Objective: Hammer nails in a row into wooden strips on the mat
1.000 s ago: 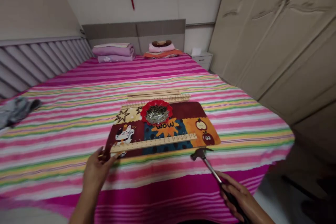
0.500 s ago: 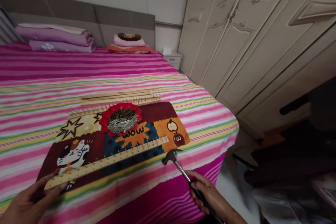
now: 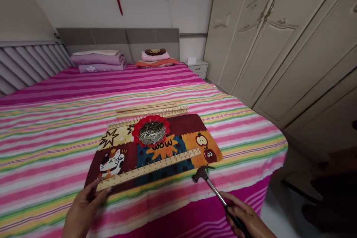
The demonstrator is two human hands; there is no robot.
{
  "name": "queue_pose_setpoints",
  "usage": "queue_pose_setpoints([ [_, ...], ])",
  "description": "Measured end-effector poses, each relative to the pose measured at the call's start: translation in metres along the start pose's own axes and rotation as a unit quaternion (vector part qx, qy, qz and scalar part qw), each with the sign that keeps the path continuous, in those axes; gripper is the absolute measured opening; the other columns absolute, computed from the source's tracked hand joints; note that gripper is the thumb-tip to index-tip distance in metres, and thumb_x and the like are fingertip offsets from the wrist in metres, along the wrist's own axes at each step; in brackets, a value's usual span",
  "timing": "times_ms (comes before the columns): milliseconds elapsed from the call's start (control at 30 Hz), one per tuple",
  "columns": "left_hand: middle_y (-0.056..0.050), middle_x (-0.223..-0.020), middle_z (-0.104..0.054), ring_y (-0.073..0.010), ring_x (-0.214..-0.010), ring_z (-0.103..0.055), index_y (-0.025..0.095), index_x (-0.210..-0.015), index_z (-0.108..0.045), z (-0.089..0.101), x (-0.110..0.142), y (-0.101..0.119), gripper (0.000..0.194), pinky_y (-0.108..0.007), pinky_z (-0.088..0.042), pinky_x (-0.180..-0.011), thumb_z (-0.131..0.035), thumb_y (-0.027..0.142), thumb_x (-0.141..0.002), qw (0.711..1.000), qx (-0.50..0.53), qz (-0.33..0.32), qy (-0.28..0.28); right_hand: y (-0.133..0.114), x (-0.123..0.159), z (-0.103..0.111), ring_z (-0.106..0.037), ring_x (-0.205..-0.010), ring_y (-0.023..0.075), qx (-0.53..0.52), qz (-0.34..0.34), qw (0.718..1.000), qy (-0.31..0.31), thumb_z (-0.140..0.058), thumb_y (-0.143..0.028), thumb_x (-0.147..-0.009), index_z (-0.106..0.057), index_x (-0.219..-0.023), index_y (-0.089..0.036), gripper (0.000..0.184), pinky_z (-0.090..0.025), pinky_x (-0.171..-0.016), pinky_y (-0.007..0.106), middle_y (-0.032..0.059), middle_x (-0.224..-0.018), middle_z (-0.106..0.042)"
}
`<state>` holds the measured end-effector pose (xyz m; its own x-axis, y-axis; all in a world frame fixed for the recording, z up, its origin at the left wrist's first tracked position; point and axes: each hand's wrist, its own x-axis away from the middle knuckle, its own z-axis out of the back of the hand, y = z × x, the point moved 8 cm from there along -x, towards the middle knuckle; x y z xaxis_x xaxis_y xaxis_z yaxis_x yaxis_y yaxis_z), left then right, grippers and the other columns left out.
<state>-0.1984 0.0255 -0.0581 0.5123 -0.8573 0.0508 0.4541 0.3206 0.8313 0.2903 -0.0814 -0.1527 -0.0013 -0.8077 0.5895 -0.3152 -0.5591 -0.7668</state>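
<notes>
Taking the mat [image 3: 189, 124] as the dial, I see two hands well apart. The left hand [image 3: 83, 204], at eight o'clock, has thumb and fingers closed on one end of a nail-studded strip [image 3: 150, 168] running across the mat to three. The right hand [image 3: 239, 211], at four, is wrapped round the hammer [image 3: 214, 188]. Toward twelve sits a red bowl [image 3: 136, 137] of nails [image 3: 152, 132], with more strips [image 3: 147, 111] beyond.
</notes>
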Motion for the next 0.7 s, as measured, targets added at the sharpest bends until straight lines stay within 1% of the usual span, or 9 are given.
queue_pose_setpoints([
  [100, 0.0, -0.065, -0.069, -0.0229, -0.07, -0.066, 0.02, -0.093, -0.066, -0.001, 0.002, -0.007, 0.06, -0.029, -0.052, -0.061, -0.072, 0.049, -0.041, 0.998, 0.026, 0.045, -0.029, -0.002, 0.002, 0.0, -0.032, -0.028, 0.0022, -0.004, 0.008, 1.0, 0.012, -0.058, -0.039, -0.073, -0.049, -0.129, -0.021, 0.06, -0.015, -0.031, 0.011, -0.007, -0.047, -0.052],
  [200, 0.0, -0.072, -0.07, -0.0232, -0.075, -0.066, 0.021, -0.089, -0.066, 0.003, 0.004, -0.006, 0.057, -0.029, -0.052, -0.064, -0.074, 0.047, -0.038, 0.996, 0.051, 0.063, -0.02, -0.002, 0.001, -0.001, -0.03, -0.026, 0.0018, -0.002, 0.012, 1.0, 0.008, -0.058, -0.038, -0.072, -0.048, -0.13, -0.02, 0.061, -0.015, -0.03, 0.012, -0.007, -0.046, -0.053],
  [300, -0.001, -0.075, -0.071, -0.024, -0.079, -0.066, 0.02, -0.091, -0.065, 0.005, 0.003, -0.009, 0.06, -0.03, -0.052, -0.067, -0.074, 0.045, -0.038, 0.995, 0.059, 0.077, -0.015, -0.004, 0.002, -0.002, -0.03, -0.027, 0.0018, 0.002, 0.008, 1.0, 0.009, -0.059, -0.038, -0.071, -0.05, -0.129, -0.019, 0.061, -0.015, -0.031, 0.012, -0.007, -0.046, -0.053],
  [433, -0.004, -0.079, -0.071, -0.0263, -0.085, -0.065, 0.018, -0.097, -0.064, 0.01, 0.0, -0.014, 0.065, -0.034, -0.051, -0.074, -0.071, 0.052, -0.042, 0.996, 0.039, 0.08, 0.016, -0.008, 0.005, -0.005, -0.029, -0.028, 0.0026, 0.006, -0.002, 1.0, 0.011, -0.06, -0.039, -0.069, -0.052, -0.127, -0.019, 0.061, -0.014, -0.03, 0.012, -0.0072, -0.045, -0.051],
  [500, -0.005, -0.082, -0.071, -0.0271, -0.086, -0.065, 0.018, -0.095, -0.063, 0.013, 0.001, -0.013, 0.064, -0.035, -0.051, -0.075, -0.069, 0.052, -0.042, 0.996, 0.034, 0.084, 0.002, -0.009, 0.006, -0.007, -0.027, -0.029, 0.003, 0.001, -0.004, 1.0, 0.01, -0.06, -0.04, -0.069, -0.051, -0.128, -0.019, 0.063, -0.013, -0.031, 0.013, -0.0076, -0.045, -0.049],
  [533, -0.005, -0.083, -0.071, -0.0276, -0.086, -0.065, 0.019, -0.093, -0.063, 0.015, 0.003, -0.012, 0.062, -0.034, -0.051, -0.073, -0.07, 0.051, -0.041, 0.996, 0.024, 0.084, -0.01, -0.01, 0.007, -0.007, -0.027, -0.029, 0.0032, -0.002, -0.003, 1.0, 0.009, -0.061, -0.04, -0.069, -0.051, -0.128, -0.019, 0.063, -0.013, -0.031, 0.013, -0.0079, -0.045, -0.048],
  [600, -0.004, -0.082, -0.071, -0.0288, -0.082, -0.066, 0.021, -0.089, -0.063, 0.024, 0.009, -0.004, 0.056, -0.035, -0.051, -0.068, -0.069, 0.048, -0.041, 0.997, -0.028, 0.075, -0.017, -0.01, 0.007, -0.007, -0.027, -0.031, 0.0034, -0.011, 0.005, 1.0, 0.005, -0.062, -0.04, -0.069, -0.052, -0.126, -0.018, 0.062, -0.013, -0.032, 0.013, -0.0085, -0.044, -0.046],
  [633, -0.004, -0.079, -0.071, -0.0292, -0.08, -0.066, 0.022, -0.087, -0.063, 0.03, 0.012, 0.004, 0.051, -0.035, -0.05, -0.065, -0.068, 0.048, -0.043, 0.996, -0.066, 0.063, -0.008, -0.009, 0.006, -0.007, -0.027, -0.031, 0.0035, -0.015, 0.008, 1.0, 0.003, -0.063, -0.04, -0.069, -0.053, -0.125, -0.018, 0.061, -0.013, -0.033, 0.013, -0.0088, -0.044, -0.045],
  [700, -0.002, -0.075, -0.07, -0.029, -0.075, -0.066, 0.025, -0.085, -0.064, 0.039, 0.017, 0.027, 0.043, -0.035, -0.049, -0.06, -0.063, 0.052, -0.051, 0.991, -0.132, 0.029, 0.019, -0.008, 0.005, -0.007, -0.026, -0.032, 0.0033, -0.024, 0.013, 1.0, 0.002, -0.064, -0.041, -0.069, -0.055, -0.124, -0.018, 0.06, -0.013, -0.033, 0.014, -0.0092, -0.044, -0.044],
])
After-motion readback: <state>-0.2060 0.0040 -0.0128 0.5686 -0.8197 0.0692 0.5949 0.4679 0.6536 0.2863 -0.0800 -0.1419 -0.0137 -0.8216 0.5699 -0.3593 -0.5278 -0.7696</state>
